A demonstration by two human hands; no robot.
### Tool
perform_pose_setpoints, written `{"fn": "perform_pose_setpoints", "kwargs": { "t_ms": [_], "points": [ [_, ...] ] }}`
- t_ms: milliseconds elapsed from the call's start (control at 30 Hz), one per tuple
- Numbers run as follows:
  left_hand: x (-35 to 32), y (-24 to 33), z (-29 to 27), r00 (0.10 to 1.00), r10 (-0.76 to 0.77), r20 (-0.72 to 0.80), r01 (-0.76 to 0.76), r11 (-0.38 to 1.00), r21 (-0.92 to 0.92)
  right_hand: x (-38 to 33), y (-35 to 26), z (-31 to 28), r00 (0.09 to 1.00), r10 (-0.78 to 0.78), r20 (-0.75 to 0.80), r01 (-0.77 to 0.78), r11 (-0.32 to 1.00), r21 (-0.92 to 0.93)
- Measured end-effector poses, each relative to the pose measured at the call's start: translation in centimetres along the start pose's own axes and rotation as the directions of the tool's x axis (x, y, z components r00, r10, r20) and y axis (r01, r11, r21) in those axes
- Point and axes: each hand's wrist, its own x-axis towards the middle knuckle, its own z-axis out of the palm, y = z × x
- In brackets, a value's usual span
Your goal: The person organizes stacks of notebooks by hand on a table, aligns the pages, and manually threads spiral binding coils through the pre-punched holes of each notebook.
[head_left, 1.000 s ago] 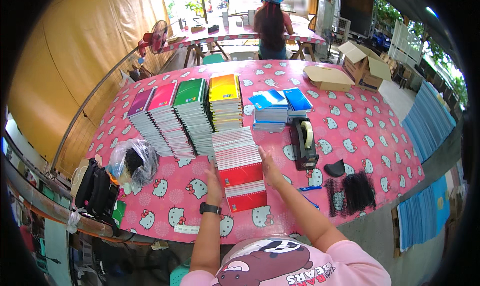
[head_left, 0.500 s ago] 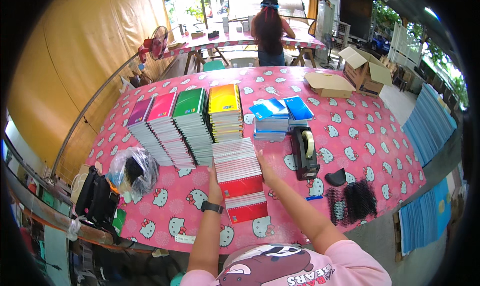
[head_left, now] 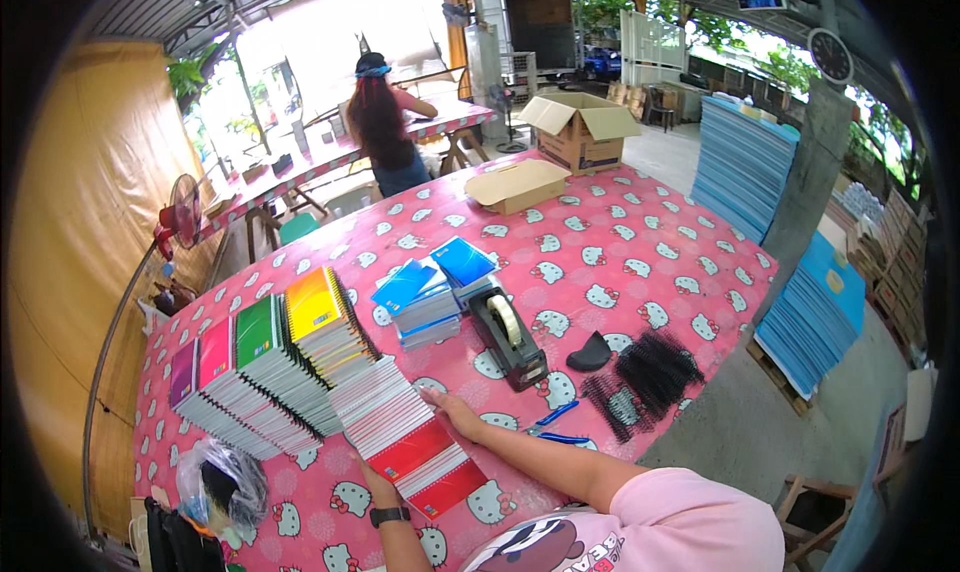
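Note:
A leaning stack of red spiral notebooks stands on the table in front of me, its white page edges and bindings showing in rows. My left hand, below a dark wristwatch, is against its near left side, fingers partly hidden. Against the right side, my right hand grips the stack. Close by on the left rise stacks of yellow notebooks, green notebooks, pink notebooks and purple notebooks. Smaller blue notebooks lie in piles beyond.
Right of the stacks are a black tape dispenser, a dark wedge-shaped piece, black binding coils and blue-handled pliers. A plastic bag sits at left. An open carton is at the far edge; a person stands beyond.
My view has swung to the right, so the table appears shifted left. Both hands stay on the red notebooks. The pliers' second handle now shows beside my right forearm.

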Motion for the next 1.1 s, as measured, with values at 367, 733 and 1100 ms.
{"fn": "perform_pose_setpoints", "kwargs": {
  "t_ms": [367,733,1100],
  "points": [
    [-2.5,1.5,4.8,0.998,-0.037,-0.044,0.039,0.998,0.050,-1.7,-2.6,0.2,0.991,0.047,0.129,-0.064,0.989,0.132],
    [-3.1,1.8,6.0,0.980,0.046,-0.193,0.004,0.968,0.252,-0.9,1.0,-1.8,0.998,-0.058,0.006,0.058,0.998,-0.012],
    [1.5,-5.0,-6.8,0.986,0.167,0.006,-0.161,0.945,0.286,-11.4,-12.5,-16.5,0.829,-0.436,-0.349,-0.141,0.441,-0.886]
  ]
}}
